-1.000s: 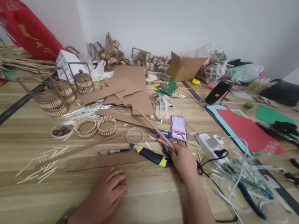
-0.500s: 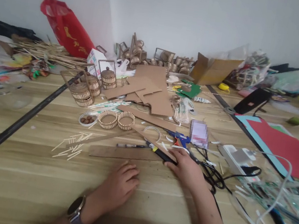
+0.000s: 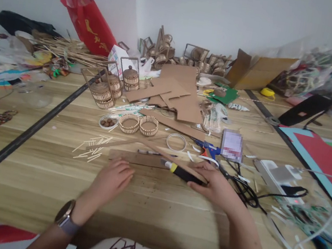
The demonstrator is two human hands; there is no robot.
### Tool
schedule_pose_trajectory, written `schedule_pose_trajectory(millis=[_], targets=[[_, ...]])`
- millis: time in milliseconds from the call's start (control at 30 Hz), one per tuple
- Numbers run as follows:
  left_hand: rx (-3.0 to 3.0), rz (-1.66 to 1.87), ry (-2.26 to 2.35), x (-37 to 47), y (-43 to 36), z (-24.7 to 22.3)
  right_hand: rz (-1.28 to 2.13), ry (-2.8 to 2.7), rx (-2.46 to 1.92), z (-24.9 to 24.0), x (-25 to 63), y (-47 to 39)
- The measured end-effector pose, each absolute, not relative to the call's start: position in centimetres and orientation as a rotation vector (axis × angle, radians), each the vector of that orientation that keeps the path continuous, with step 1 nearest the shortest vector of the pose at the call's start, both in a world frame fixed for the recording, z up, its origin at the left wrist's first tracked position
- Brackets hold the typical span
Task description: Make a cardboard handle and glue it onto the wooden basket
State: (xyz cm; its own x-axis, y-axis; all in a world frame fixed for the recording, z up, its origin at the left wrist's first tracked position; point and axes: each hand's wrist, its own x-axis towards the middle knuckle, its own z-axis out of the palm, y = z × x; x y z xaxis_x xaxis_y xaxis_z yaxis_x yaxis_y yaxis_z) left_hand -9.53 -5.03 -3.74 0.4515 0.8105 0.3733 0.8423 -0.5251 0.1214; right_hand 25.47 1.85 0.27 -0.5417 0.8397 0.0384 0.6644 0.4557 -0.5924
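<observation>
My right hand (image 3: 216, 186) grips a black and yellow utility knife (image 3: 187, 175), its tip pointing left. A thin bent brown cardboard strip (image 3: 167, 153) runs up to the same fingers; whether they pinch it too, I cannot tell. My left hand (image 3: 114, 179), with a watch on the wrist, lies palm down, its fingers stretched out onto the left part of a flat cardboard strip (image 3: 147, 161). A dark pen (image 3: 148, 152) rests behind that strip. Beyond are two round slatted rings (image 3: 148, 126) and a white ring (image 3: 176, 142).
A blue glue gun (image 3: 211, 150) lies behind my right hand, with black cables (image 3: 245, 192) and a power strip (image 3: 275, 176) to the right. Small sticks (image 3: 93, 152), a bowl of brown balls (image 3: 100, 121) and lidded baskets (image 3: 102, 94) stand left; cardboard sheets (image 3: 185, 102) lie behind.
My left hand has moved left and forward, onto the flat strip. The right hand still holds the knife, now lower beside that strip. The camera view has shifted.
</observation>
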Motion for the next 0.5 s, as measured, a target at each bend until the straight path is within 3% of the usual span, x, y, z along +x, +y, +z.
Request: schedule_pose_trajectory(millis=[167,500], targets=[[-2.371,-0.54,-1.717,-14.9,-3.7,-2.9,0.993,-2.508,-1.202,0.5,23.6,0.8],[-2.465,-0.55,-1.701,-14.8,-0.8,-3.2,0.909,-2.559,-1.242,0.1,22.0,0.4]])
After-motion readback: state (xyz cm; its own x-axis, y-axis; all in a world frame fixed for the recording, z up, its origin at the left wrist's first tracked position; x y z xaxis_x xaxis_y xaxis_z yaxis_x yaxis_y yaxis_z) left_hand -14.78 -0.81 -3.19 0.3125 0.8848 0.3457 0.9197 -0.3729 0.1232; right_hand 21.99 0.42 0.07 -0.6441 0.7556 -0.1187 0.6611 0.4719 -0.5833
